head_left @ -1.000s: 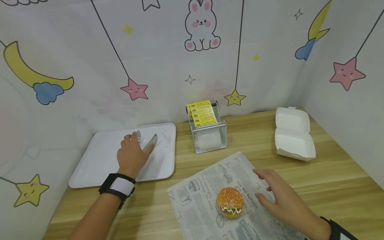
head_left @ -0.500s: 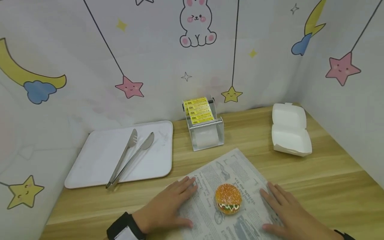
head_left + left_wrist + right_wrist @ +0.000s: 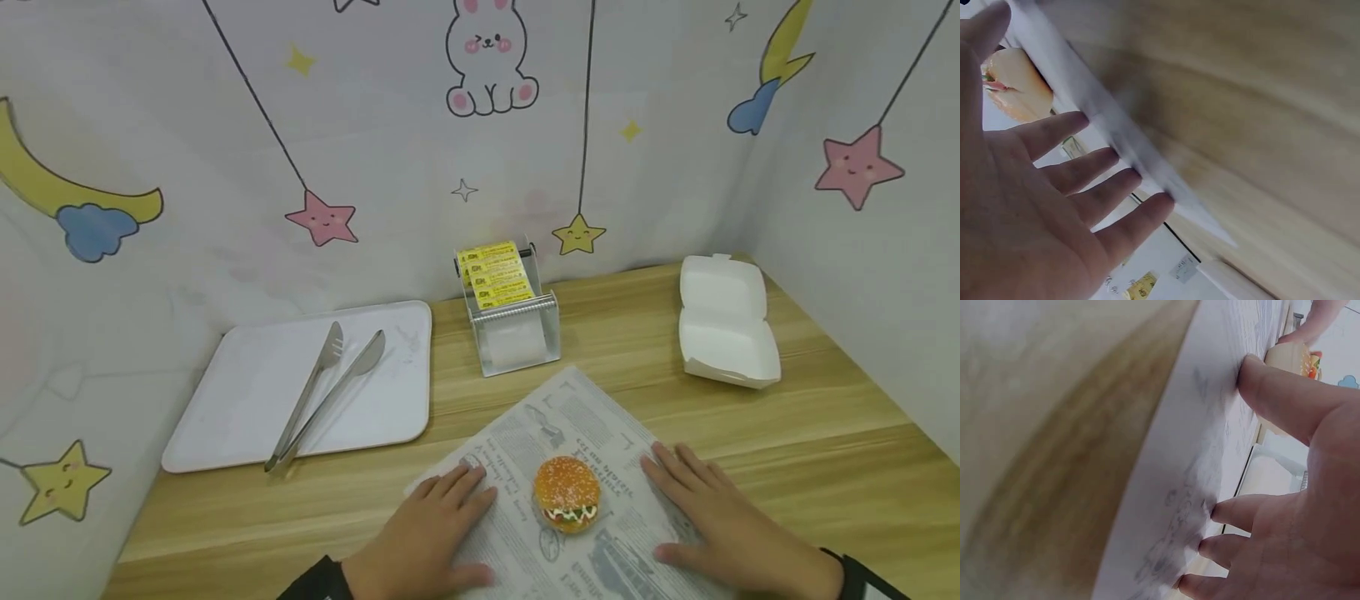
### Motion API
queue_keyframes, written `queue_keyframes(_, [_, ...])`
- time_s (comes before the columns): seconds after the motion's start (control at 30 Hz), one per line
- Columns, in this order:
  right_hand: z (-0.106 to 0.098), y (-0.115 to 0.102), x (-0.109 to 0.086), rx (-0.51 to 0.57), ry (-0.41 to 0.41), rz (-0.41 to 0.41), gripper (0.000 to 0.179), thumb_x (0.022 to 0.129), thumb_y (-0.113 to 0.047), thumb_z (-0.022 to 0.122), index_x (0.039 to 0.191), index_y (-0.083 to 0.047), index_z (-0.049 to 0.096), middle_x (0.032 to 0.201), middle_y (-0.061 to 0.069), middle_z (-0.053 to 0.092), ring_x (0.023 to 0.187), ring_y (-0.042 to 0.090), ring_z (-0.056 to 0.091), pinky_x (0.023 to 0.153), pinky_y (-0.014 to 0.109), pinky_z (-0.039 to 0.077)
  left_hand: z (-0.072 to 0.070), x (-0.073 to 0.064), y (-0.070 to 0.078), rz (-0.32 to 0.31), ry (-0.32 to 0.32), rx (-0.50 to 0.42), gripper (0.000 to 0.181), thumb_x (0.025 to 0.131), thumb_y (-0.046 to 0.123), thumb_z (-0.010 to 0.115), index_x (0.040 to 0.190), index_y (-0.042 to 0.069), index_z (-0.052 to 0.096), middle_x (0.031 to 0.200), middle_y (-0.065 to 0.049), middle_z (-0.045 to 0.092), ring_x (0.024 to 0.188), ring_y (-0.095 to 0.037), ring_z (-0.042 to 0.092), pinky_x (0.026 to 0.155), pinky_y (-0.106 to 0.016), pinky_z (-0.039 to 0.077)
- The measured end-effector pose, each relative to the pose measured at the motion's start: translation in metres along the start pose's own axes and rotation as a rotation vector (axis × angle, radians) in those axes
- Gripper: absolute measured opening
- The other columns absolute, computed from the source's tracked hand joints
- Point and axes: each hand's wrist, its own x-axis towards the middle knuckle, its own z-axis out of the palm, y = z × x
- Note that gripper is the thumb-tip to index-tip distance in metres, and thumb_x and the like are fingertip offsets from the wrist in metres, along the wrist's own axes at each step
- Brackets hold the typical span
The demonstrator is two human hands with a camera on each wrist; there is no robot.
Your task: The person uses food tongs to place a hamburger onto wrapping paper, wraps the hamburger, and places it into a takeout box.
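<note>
A sheet of newsprint-patterned wrapping paper (image 3: 525, 442) lies on the table with a sesame-bun burger (image 3: 567, 492) near its middle. My left hand (image 3: 427, 533) rests its spread fingers on the paper's left part; in the left wrist view the fingertips (image 3: 1160, 203) touch along the sheet's edge. On the right part of the paper lies my right hand (image 3: 727, 525), its fingers straight and parted. The right wrist view has the thumb (image 3: 1272, 390) and fingertips of the right hand on the paper. Both hands stay apart from the burger.
A white tray (image 3: 232, 408) at the left carries metal tongs (image 3: 318, 408), whose joined end overhangs the front rim. A label dispenser (image 3: 510, 312) with a yellow roll stands at the back middle. At the back right sits an open white takeaway box (image 3: 727, 325).
The left hand has let go of the tongs on the tray and come down onto the paper. The right hand has settled on the paper. The sheet has turned and shifted slightly left with the burger.
</note>
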Motion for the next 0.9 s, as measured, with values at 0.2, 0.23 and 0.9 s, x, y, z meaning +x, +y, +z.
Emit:
queue_keyframes(0.2, [-0.001,-0.001,0.003,0.012,-0.007,-0.007,0.098,0.083,-0.06,0.073,0.159,-0.012,0.034,0.167,0.018,0.019,0.151,0.051,0.008,0.114,0.073,0.007,-0.018,0.033,-0.015,-0.016,0.134,-0.073,0.055,0.096,0.047,0.068,0.137,0.011,0.061,0.137,-0.009,0.06,0.124,-0.026,0.059,0.098,-0.047,0.051])
queue_keyframes(0.23, [-0.001,-0.001,0.003,0.015,-0.015,0.001,0.098,0.083,-0.06,0.073,0.159,-0.012,0.034,0.167,0.018,0.018,0.151,0.051,0.007,0.116,0.071,0.004,-0.021,0.043,-0.018,-0.008,0.147,-0.091,0.054,0.097,0.043,0.069,0.139,0.01,0.06,0.139,-0.01,0.06,0.124,-0.027,0.06,0.1,-0.046,0.051])
queue_keyframes(0.9, [0.006,0.0,0.002,-0.003,0.009,0.002,0.099,0.082,-0.063,0.071,0.157,-0.007,0.038,0.166,0.02,0.022,0.149,0.054,0.008,0.115,0.072,0.002,-0.01,0.14,-0.016,-0.111,0.143,0.105,0.062,0.1,0.049,0.06,0.136,-0.002,0.057,0.131,-0.015,0.055,0.121,-0.027,0.051,0.101,-0.04,0.048])
